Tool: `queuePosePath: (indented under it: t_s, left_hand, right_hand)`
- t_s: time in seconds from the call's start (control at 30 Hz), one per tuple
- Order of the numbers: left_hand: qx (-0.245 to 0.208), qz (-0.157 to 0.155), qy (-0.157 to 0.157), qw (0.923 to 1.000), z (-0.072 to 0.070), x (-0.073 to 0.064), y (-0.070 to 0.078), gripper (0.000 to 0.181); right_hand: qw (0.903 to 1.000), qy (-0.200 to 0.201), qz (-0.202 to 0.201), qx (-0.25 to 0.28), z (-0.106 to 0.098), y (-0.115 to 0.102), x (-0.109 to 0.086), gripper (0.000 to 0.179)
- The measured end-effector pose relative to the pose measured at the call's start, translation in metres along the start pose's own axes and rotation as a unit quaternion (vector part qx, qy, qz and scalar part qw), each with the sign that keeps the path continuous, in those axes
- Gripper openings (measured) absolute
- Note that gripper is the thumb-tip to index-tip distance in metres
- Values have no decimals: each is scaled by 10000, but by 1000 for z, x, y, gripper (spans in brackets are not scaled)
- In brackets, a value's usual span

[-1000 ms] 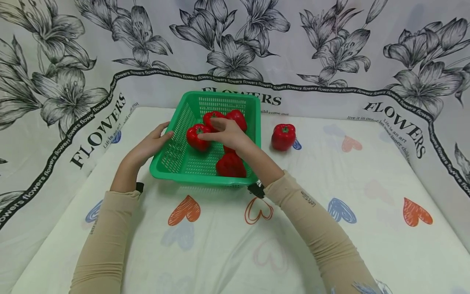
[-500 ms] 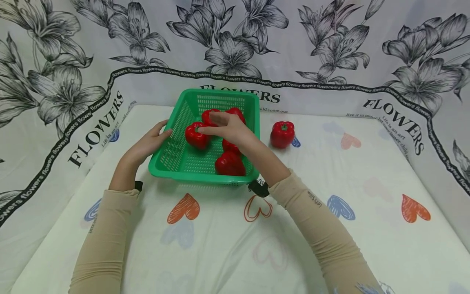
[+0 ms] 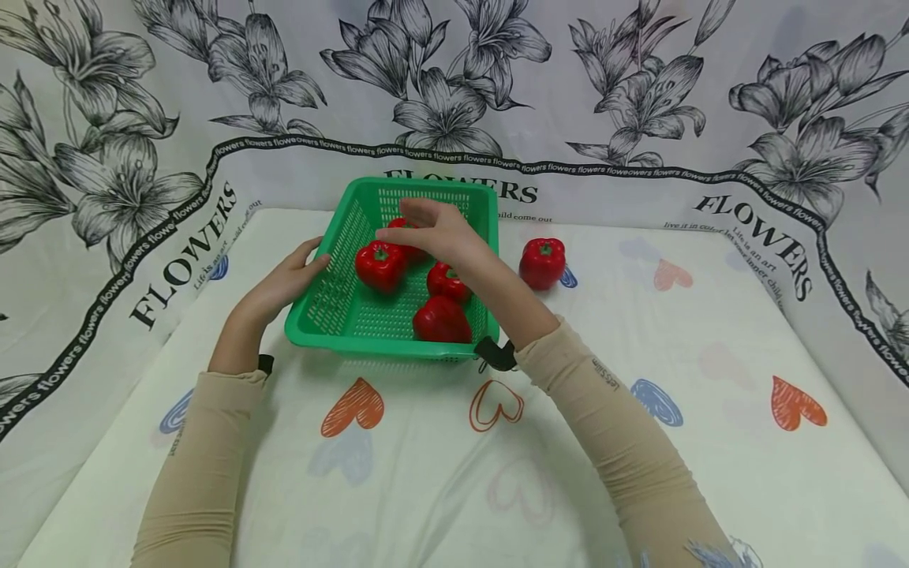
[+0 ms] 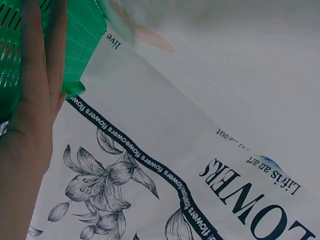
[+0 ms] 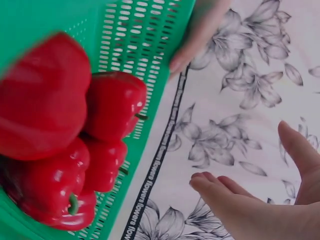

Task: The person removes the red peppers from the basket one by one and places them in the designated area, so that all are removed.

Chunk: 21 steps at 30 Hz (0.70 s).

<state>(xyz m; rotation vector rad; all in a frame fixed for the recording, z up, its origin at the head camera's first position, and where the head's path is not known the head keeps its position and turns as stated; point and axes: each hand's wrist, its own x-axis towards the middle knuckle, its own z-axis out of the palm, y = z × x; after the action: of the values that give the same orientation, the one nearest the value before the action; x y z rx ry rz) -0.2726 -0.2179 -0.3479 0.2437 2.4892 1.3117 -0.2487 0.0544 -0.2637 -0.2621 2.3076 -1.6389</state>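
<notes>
Steadied the basket (image 3: 369,345) at nine o'clock with a straight-fingered left hand (image 3: 287,274); held the right hand (image 3: 439,229), gripping nothing, above the peppers (image 3: 381,267); seemingly needed light, level handling.

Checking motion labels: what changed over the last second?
Right hand moved up in the head view, uncovering more of the middle pepper; no grasp or release clearly shows. Unchanged: left hand against the green basket, lone pepper on the cloth outside it.
</notes>
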Motion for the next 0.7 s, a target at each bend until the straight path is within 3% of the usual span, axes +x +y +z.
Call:
queuePosePath:
  t_s: [0.37,0.7]
  left_hand:
    - [-29,29,-39,10000,0,0,-1,63]
    - [-13,-24,-47,10000,-1,4,-3,63]
  right_hand:
    - [9994,163,-22,-296,8,-6,30,78]
    - [9979,41,419,-494,17,-2,49,77]
